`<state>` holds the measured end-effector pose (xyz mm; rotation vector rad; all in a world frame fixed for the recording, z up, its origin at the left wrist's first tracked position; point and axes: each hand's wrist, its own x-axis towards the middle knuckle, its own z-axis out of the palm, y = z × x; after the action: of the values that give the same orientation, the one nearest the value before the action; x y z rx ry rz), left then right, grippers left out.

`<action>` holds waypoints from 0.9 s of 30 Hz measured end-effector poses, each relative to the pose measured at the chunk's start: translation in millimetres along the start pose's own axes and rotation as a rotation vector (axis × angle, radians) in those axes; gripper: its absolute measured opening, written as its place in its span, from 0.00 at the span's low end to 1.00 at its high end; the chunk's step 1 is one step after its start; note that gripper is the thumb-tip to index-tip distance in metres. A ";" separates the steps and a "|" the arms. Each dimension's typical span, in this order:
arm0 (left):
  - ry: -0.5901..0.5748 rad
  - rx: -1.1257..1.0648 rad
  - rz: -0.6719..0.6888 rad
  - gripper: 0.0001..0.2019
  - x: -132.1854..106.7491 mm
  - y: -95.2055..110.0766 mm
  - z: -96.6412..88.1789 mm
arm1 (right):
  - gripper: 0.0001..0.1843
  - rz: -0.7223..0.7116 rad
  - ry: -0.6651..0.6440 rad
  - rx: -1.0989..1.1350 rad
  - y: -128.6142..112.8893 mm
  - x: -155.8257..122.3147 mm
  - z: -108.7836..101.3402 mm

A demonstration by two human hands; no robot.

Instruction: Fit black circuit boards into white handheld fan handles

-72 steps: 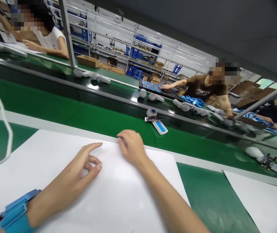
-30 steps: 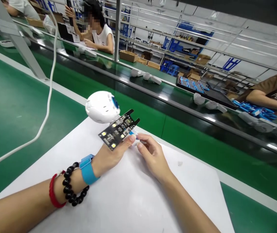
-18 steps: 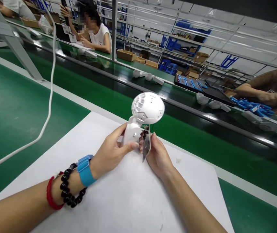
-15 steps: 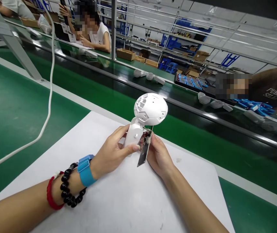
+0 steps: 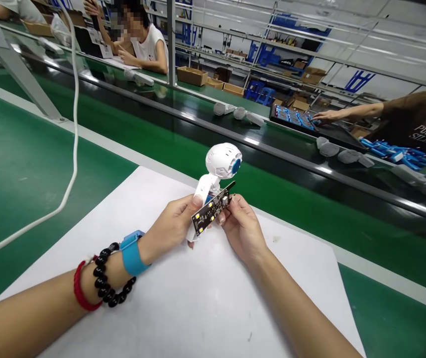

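Observation:
My left hand (image 5: 170, 227) is closed around the stem of a white plastic device (image 5: 218, 166) with a round head and a blue centre, held up over the white sheet (image 5: 183, 298). A black circuit board (image 5: 213, 208) with small white LEDs hangs off the device. My right hand (image 5: 241, 229) pinches the board's upper right end with its fingertips. The left wrist wears a blue strap, black beads and a red band.
A green bench (image 5: 22, 164) surrounds the sheet, with a white cable (image 5: 71, 149) curving across its left side. Beyond it runs a dark conveyor (image 5: 272, 144) carrying several white devices. People sit across it; one reaches to a black tray of blue parts (image 5: 295, 122).
I picked up the device and board, then turned them: the round head now shows its blue centre and the board faces me with its LEDs, where it was edge-on.

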<state>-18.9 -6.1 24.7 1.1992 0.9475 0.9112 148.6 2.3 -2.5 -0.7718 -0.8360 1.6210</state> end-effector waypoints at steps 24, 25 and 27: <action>-0.057 0.042 -0.134 0.32 3.4 0.9 0.7 | 0.24 -0.209 0.129 -0.269 4.2 2.2 -5.4; -0.060 0.043 -0.135 0.32 3.3 0.8 0.7 | 0.23 -0.211 0.124 -0.270 4.1 2.1 -5.3; -0.063 0.043 -0.138 0.32 3.2 0.7 0.5 | 0.23 -0.214 0.114 -0.272 3.8 1.8 -5.2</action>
<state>-17.5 -3.1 25.1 1.1768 0.9906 0.7423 150.5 4.2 -8.6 -0.9218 -1.0324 1.2782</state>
